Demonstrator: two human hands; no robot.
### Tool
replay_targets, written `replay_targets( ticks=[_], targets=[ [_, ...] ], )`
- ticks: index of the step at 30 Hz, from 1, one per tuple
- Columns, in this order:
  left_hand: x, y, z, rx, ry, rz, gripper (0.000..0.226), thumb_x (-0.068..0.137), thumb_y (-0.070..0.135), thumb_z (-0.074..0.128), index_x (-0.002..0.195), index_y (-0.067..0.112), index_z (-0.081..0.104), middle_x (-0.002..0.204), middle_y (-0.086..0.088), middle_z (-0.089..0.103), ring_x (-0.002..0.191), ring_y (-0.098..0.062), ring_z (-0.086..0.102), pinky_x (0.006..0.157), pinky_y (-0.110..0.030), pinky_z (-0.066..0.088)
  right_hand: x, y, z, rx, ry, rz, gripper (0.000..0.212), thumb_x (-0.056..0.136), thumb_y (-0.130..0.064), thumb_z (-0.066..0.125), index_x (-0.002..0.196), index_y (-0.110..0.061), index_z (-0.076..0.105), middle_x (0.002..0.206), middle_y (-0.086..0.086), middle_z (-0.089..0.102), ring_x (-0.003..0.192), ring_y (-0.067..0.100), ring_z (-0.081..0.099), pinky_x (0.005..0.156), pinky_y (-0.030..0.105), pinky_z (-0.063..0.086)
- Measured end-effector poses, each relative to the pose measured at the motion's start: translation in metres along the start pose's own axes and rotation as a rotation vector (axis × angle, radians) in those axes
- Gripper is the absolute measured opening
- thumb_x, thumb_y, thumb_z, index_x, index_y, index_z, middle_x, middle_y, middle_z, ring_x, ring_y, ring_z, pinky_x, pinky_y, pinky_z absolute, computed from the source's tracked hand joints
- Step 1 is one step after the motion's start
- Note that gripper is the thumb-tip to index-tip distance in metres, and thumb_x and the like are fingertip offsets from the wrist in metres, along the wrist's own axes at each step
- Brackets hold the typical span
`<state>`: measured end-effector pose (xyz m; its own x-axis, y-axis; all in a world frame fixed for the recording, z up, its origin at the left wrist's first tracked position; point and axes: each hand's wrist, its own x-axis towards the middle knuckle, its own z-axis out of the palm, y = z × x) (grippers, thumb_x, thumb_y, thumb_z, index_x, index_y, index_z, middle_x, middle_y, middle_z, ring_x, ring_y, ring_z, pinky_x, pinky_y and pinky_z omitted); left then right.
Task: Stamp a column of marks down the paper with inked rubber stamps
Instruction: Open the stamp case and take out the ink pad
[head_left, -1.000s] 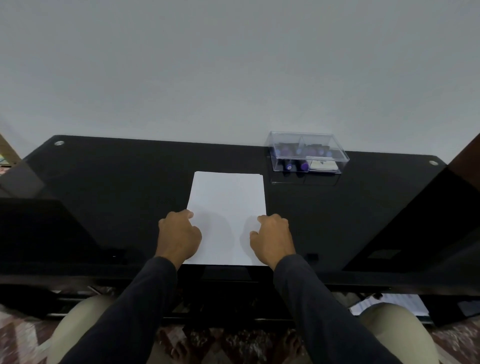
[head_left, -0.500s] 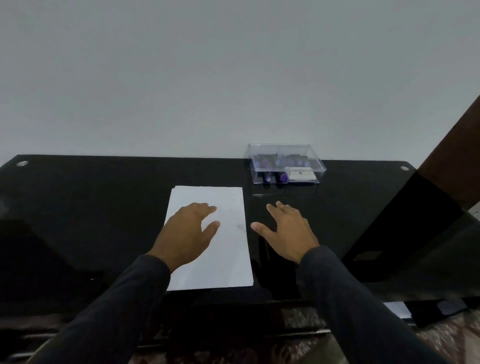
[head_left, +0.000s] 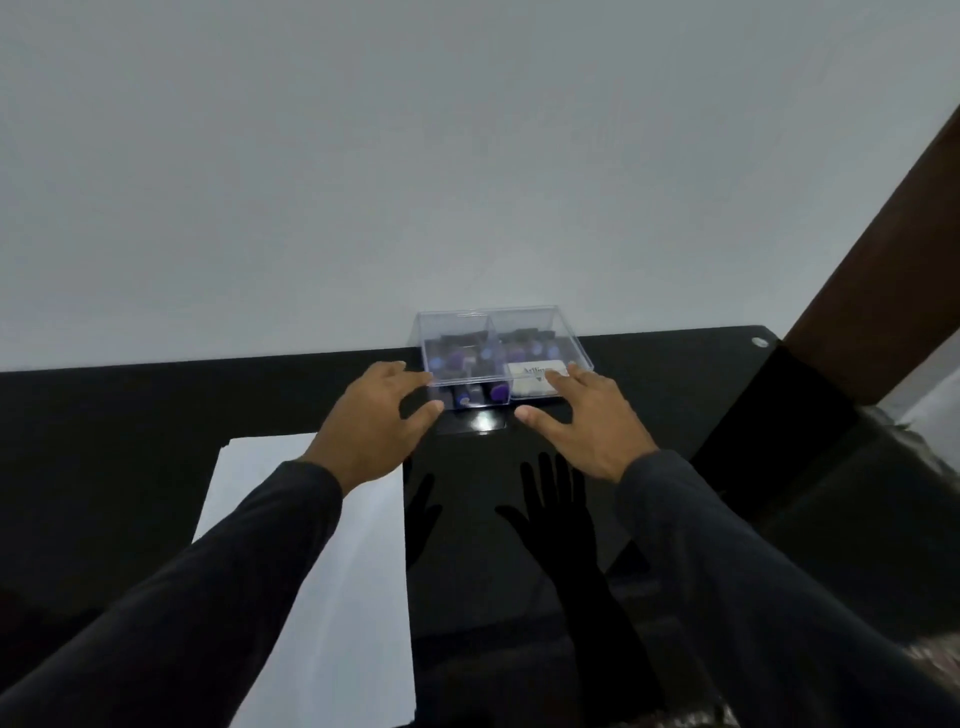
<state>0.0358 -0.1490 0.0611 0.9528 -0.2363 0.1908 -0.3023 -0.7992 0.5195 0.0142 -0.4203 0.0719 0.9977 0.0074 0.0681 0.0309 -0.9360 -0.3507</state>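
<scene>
One black glossy table (head_left: 156, 405), far edge tight against a pale wall, right far corner beside a brown post (head_left: 878, 270). One white sheet of paper (head_left: 332, 571) on the near left of the table, unmarked where visible, partly under the left sleeve (head_left: 197, 597); bare dark tabletop to its right, mirroring both hands. Two dark sleeves, two hands. One clear plastic box (head_left: 493, 343) at the far edge, lid on, split into two compartments: purple-tipped stamps (head_left: 457, 364) in the left one, count unclear through the plastic, and one white labelled pad or card (head_left: 535, 379) at the front of the right one. Left hand (head_left: 374, 421) at the box's left front corner, fingers spread and lightly bent, contact unclear. Right hand (head_left: 587, 421) at the right front, fingers spread, fingertips over the lid edge, thumb out toward the middle; nothing gripped. Open table between paper and box, and to the right of the box.
</scene>
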Motion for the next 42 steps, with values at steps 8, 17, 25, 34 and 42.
replay_targets(
  ticks=[8, 17, 25, 34, 42],
  targets=[
    [0.078, -0.001, 0.036, -0.074, -0.026, -0.073, 0.053, 0.097, 0.047, 0.060, 0.144, 0.024, 0.054, 0.158, -0.012, 0.035, 0.146, -0.027, 0.034, 0.111, -0.031, 0.029, 0.077, 0.036, 0.013, 0.015, 0.007, -0.007, 0.079, 0.085, -0.078, 0.040, 0.149, -0.033, 0.034, 0.161, 0.005, 0.021, 0.148, 0.027, 0.013, 0.117, 0.051, 0.024],
    [0.121, -0.016, 0.073, -0.069, -0.030, -0.137, 0.065, 0.093, 0.067, 0.047, 0.143, 0.026, 0.052, 0.139, -0.011, 0.048, 0.126, -0.027, 0.050, 0.106, -0.038, 0.045, 0.122, 0.055, 0.025, 0.095, -0.034, 0.029, 0.082, 0.082, -0.083, 0.037, 0.149, -0.035, 0.035, 0.162, 0.007, 0.011, 0.148, 0.030, 0.010, 0.117, 0.051, 0.025],
    [0.129, -0.013, 0.086, -0.141, 0.054, -0.169, 0.057, 0.096, 0.050, 0.058, 0.146, 0.024, 0.050, 0.143, -0.010, 0.044, 0.124, -0.020, 0.046, 0.101, -0.028, 0.036, 0.137, 0.058, 0.034, 0.112, -0.052, 0.065, 0.082, 0.081, -0.084, 0.037, 0.149, -0.039, 0.034, 0.163, 0.010, 0.007, 0.144, 0.036, 0.027, 0.113, 0.046, 0.031],
    [0.119, -0.003, 0.086, -0.204, 0.077, -0.193, 0.047, 0.095, 0.044, 0.063, 0.137, 0.026, 0.055, 0.140, -0.008, 0.046, 0.116, -0.012, 0.043, 0.098, -0.025, 0.037, 0.122, 0.054, 0.032, 0.139, -0.021, 0.100, 0.080, 0.080, -0.083, 0.041, 0.146, -0.038, 0.039, 0.150, 0.008, 0.026, 0.127, 0.034, 0.049, 0.100, 0.041, 0.046],
    [0.057, 0.026, 0.083, -0.291, 0.127, -0.264, 0.053, 0.095, 0.037, 0.067, 0.144, 0.022, 0.054, 0.152, -0.009, 0.036, 0.116, -0.008, 0.043, 0.097, -0.016, 0.030, 0.067, 0.047, 0.028, 0.163, 0.012, 0.161, 0.075, 0.079, -0.083, 0.046, 0.141, -0.042, 0.045, 0.149, 0.002, 0.029, 0.124, 0.034, 0.050, 0.098, 0.038, 0.044]
  ],
)
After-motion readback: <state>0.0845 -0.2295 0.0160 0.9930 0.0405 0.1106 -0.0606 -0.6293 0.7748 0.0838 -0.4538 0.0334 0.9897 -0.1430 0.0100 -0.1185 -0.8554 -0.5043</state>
